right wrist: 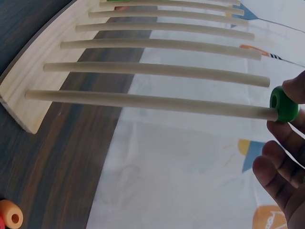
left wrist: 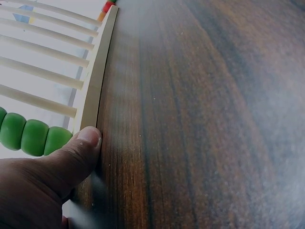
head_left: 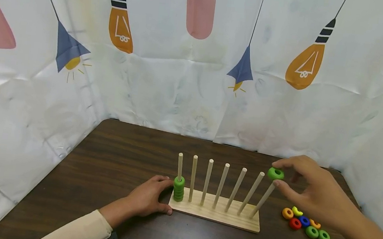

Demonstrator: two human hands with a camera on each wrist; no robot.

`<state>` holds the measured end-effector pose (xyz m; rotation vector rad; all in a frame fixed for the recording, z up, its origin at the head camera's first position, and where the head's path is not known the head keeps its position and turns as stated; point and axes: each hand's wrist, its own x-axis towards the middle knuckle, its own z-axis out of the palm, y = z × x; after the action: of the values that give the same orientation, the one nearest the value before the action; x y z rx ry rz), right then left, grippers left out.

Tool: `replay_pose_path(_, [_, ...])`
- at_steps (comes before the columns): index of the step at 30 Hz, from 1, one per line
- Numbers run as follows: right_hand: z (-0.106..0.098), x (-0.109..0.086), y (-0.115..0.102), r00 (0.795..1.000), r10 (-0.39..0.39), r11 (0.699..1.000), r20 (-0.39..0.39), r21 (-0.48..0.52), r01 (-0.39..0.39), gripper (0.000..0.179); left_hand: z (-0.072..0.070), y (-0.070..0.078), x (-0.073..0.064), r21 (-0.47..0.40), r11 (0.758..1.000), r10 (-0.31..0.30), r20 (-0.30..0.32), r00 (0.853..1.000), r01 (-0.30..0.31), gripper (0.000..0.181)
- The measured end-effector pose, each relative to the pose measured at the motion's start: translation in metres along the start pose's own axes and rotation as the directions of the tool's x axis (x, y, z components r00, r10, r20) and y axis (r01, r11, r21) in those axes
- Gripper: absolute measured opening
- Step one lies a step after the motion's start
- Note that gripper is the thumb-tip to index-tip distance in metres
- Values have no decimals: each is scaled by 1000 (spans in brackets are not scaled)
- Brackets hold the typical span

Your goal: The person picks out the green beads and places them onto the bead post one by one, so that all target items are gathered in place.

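Note:
A wooden peg board (head_left: 216, 213) with several upright pegs stands on the dark table. On its leftmost peg sits a stack of green rings (head_left: 178, 189). My left hand (head_left: 145, 197) grips the board's left end, with the thumb (left wrist: 88, 138) against the front edge in the left wrist view. Between thumb and fingers my right hand (head_left: 311, 188) pinches one green ring (head_left: 275, 173) at the top of the rightmost peg (head_left: 263, 198). In the right wrist view, the ring's hole (right wrist: 275, 101) appears slightly off the peg's tip.
Right of the board, below my right forearm, lies a loose group of rings: orange (head_left: 287, 213), red (head_left: 295, 224), blue (head_left: 304, 221), yellow (head_left: 297, 211) and green (head_left: 312, 232). A white cloth (head_left: 166, 93) printed with lamps hangs behind the table (head_left: 131, 148).

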<state>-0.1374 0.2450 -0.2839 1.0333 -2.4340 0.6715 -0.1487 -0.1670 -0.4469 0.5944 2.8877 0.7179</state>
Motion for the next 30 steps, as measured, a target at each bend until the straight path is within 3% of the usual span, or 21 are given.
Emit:
replay_pose_path(12, [5,13,-8,1000,-13,999,11,39,13,65,0,0,1,4,1000,-6,7,1000,6,78])
replay_pose_path(30, [13,29,-18,996,-26,998,90,61,20,52,0,-1,1,9,1000,-12,9,1000,12,79])
